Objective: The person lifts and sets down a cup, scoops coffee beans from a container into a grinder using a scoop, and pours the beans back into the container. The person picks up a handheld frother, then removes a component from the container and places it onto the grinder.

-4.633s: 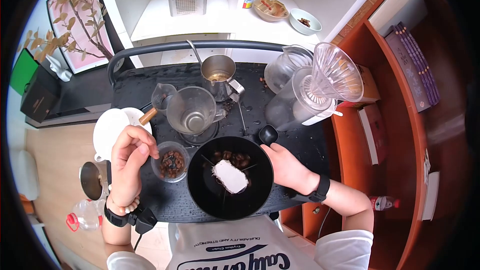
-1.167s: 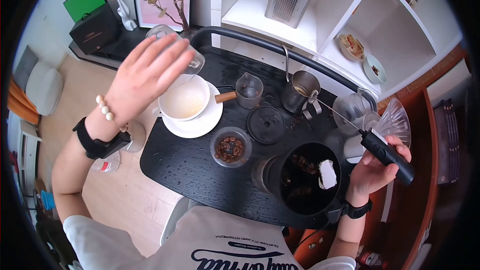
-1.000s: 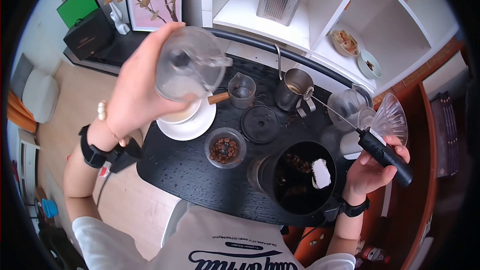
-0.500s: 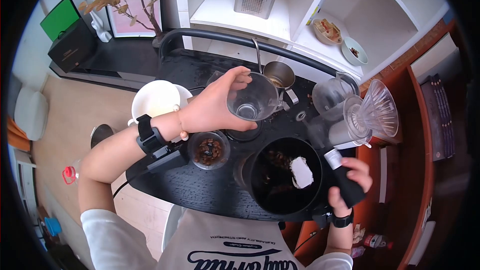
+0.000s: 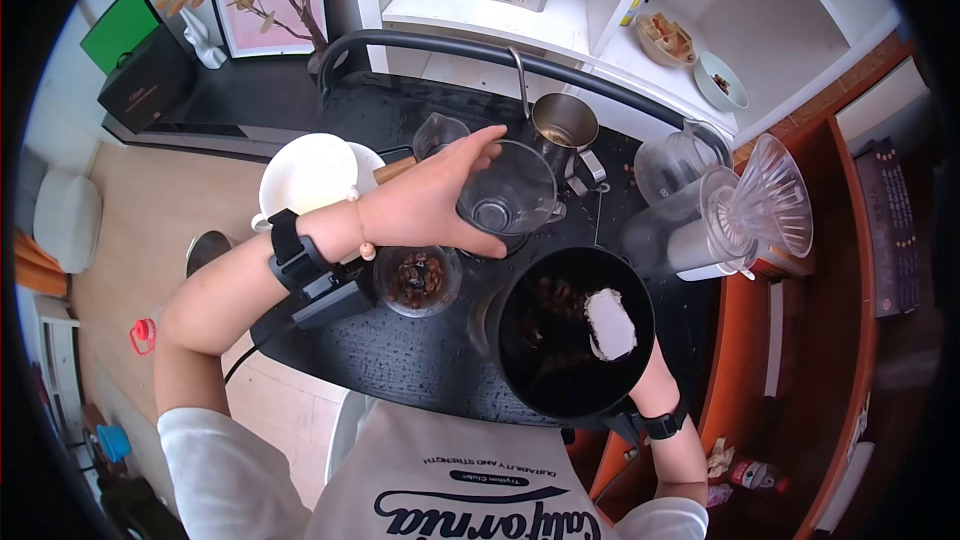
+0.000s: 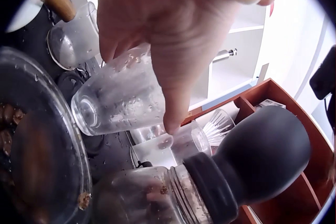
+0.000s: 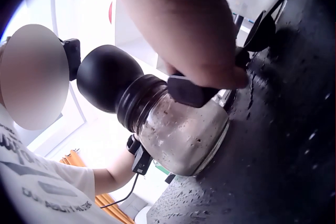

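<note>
My left hand grips a clear glass pitcher round its side, thumb and fingers spread over it. In the left wrist view the wet pitcher tilts under the palm. My right hand holds the black handle of a milk frother low by the table. From the head view, most of that hand is hidden behind a wide black hopper on a glass jar. Brown beans and a white block lie in the hopper. A frother wand points up beyond it.
A cup of beans stands left of the hopper. Behind are a white cup, a small wooden-handled glass jug and a steel pitcher. A clear ribbed dripper stands at right. A black scoop lies on the table.
My left hand has brought the glass pitcher from the white cup rightward to the table's middle. My right hand has lowered the frother from the right side to behind the hopper.
</note>
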The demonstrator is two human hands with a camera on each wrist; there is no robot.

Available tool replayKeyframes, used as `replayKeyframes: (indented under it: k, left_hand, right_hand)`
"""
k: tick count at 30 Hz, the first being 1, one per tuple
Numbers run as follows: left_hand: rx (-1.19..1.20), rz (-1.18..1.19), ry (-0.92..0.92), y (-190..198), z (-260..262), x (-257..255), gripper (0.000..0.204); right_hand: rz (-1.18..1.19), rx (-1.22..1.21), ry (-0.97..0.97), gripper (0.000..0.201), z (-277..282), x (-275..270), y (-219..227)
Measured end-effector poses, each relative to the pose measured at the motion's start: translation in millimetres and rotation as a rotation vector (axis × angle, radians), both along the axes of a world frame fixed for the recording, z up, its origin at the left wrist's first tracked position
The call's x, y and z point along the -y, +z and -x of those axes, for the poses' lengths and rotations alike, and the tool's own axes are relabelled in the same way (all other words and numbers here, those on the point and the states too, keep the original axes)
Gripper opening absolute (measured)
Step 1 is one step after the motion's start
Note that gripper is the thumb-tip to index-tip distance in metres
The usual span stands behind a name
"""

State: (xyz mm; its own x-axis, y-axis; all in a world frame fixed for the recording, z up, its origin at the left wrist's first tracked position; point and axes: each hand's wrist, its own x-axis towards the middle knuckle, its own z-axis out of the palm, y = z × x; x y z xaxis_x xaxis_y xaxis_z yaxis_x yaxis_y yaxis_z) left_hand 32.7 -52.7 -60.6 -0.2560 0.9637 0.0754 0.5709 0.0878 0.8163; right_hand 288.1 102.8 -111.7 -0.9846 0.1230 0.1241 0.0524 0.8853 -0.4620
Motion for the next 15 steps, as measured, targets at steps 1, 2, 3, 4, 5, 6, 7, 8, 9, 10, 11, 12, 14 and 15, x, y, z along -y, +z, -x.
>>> replayKeyframes:
  k: [1,2,3,4,5,6,7,8,9,10,11,12,14,15]
  left_hand:
    - [0.0,0.0,-0.001,1.1,-0.1,1.8,0.1]
    - [-0.106,-0.052,0.019,2.0,-0.6,4.3,0.099]
    - [-0.212,-0.104,0.04,3.6,-1.6,7.6,0.098]
    - [-0.211,-0.102,0.042,12.5,-4.3,13.6,0.098]
    - [-0.196,-0.087,0.076,27.4,-9.1,21.8,0.095]
    - [-0.182,-0.071,0.11,36.9,-14.6,28.5,0.092]
    - [-0.237,-0.325,0.185,38.0,-22.5,34.0,0.064]
    - [-0.236,-0.322,0.187,41.3,-24.9,44.7,0.064]
    - [-0.269,-0.21,0.124,45.2,-23.8,60.5,0.044]
    - [-0.302,-0.099,0.061,47.5,-25.1,72.4,0.025]
    - [-0.301,-0.098,0.064,48.1,-31.6,79.3,0.025]
    - [-0.21,-0.031,0.211,47.8,-39.5,85.8,0.013]
    - [-0.119,0.038,0.355,44.5,-45.1,96.0,0.008]
    - [-0.177,0.018,0.355,39.9,-43.9,101.3,0.01]
  right_hand:
    - [-0.05,0.03,-0.008,0.043,2.5,0.3,-1.2]
    - [-0.05,0.03,-0.009,0.043,3.8,2.0,3.6]
    - [-0.083,0.016,-0.019,0.044,6.1,5.3,13.6]
    - [-0.116,0.002,-0.028,0.044,7.7,8.9,22.9]
    - [-0.114,0.005,-0.026,0.044,6.6,10.9,27.8]
    - [0.019,-0.002,-0.083,0.044,5.3,12.5,31.7]
    - [0.152,-0.009,-0.141,0.043,4.2,13.5,35.2]
    - [0.155,-0.007,-0.138,0.043,3.0,13.5,38.0]
    - [0.108,-0.05,-0.112,0.043,1.3,12.8,40.4]
    - [0.059,-0.095,-0.086,0.042,0.4,13.2,43.6]
    - [-0.009,-0.121,-0.088,0.039,0.0,15.0,48.9]
    - [-0.008,-0.119,-0.083,0.039,-0.8,15.0,49.9]
    - [-0.075,-0.161,-0.054,0.036,-3.1,14.5,50.6]
    - [-0.075,-0.161,-0.055,0.036,-3.5,14.9,51.0]
